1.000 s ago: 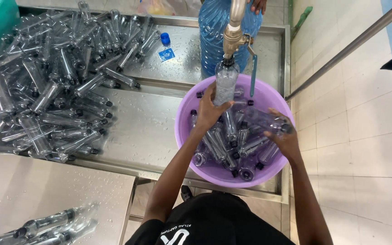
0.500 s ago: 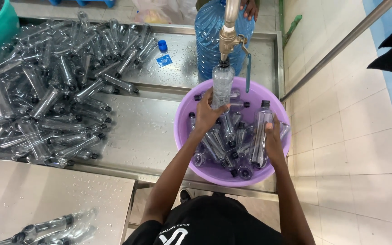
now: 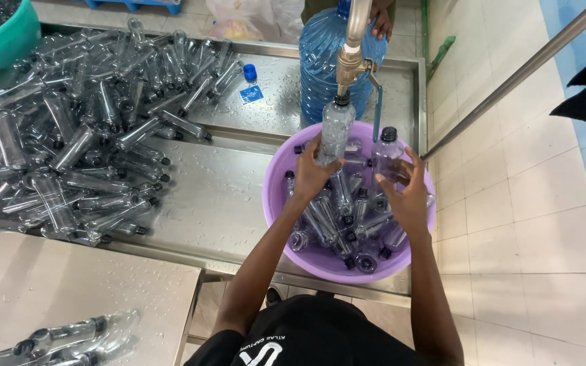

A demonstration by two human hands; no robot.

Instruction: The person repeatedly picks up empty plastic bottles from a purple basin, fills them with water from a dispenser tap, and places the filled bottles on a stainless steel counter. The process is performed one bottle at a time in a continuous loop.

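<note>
- My left hand [image 3: 312, 175] is closed around a clear bottle [image 3: 336, 132], held upright with its mouth right under the brass tap [image 3: 351, 62]; I judge this to be the filling step.
- To do it well I'd keep the bottle's neck square to the spout and not tilted, so water goes in rather than down the outside.
- My right hand [image 3: 405, 193] grips a second bottle [image 3: 387, 150], upright, at about 3 o'clock of the first and just beside it, above the purple basin [image 3: 276, 203].
- I'd hold that second one close to the tap, ready, without nudging the one under it.
- The basin below holds many bottles lying on their sides; spills should fall there, so I'd stay centred over it.
- At 9 to 11 o'clock a heap of empty bottles [image 3: 69, 135] covers the wet steel counter [image 3: 211, 203], well apart from my hands.
- Behind the tap at 12 o'clock stands a big blue water jug [image 3: 320, 61], with another person's hand [image 3: 381, 20] on top.
</note>
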